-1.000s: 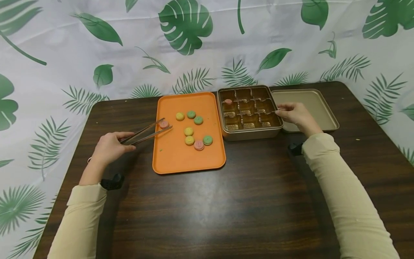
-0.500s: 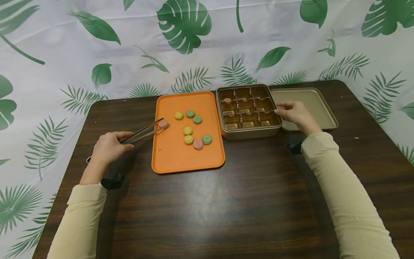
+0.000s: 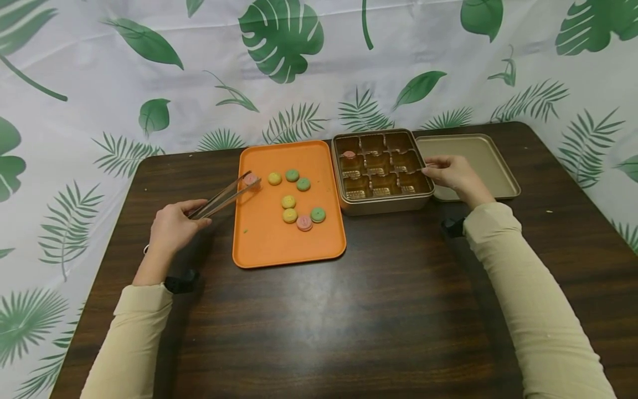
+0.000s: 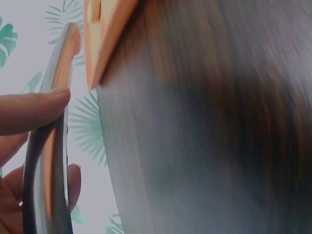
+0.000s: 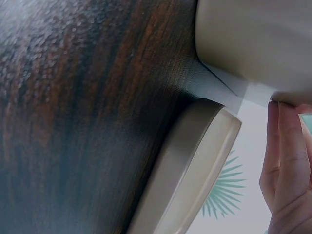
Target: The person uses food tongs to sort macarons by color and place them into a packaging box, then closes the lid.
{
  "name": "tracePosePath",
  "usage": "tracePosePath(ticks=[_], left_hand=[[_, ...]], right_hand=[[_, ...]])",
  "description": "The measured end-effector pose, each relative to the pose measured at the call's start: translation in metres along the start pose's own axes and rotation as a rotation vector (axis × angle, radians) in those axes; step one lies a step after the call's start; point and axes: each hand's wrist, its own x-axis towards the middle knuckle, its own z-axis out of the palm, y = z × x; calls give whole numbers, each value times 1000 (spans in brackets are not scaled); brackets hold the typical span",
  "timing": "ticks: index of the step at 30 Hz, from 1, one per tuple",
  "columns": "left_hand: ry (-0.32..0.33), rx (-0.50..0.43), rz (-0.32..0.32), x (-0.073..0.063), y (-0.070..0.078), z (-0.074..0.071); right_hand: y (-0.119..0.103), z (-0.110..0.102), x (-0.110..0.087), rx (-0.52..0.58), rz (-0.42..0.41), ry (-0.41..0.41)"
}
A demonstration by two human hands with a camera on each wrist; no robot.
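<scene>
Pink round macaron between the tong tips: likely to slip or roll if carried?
The pink round macaron looks small, so probably light. The slim shiny metal tongs meet it only near their tips, so it may slip. Its round edge could let it roll if dropped.

No readable text, label, brand, number or sign in view.

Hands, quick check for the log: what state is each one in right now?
Left hand: closed on tongs, a pink macaron between their tips.
Right hand: fingertips touching the box; gripping or not cannot be told.
</scene>
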Motion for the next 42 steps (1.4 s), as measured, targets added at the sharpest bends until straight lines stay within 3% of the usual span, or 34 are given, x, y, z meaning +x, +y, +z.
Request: tracePosePath(ticks=[9,14,23,27,42], left_hand=[[64,-125,-9,4,31,16],[40,-148,5,6,55,27],[23,-148,120,7,89,46],[10,-179,124,8,102,53],[-13,-236,205,13,137,75]], right_hand=[[0,0,0,2,2,-1],[0,0,0,-3,9,-8],[0,0,1,-21,6,-12],[0,-1,0,-20,4,-21],[1,0,0,5,16,-36]])
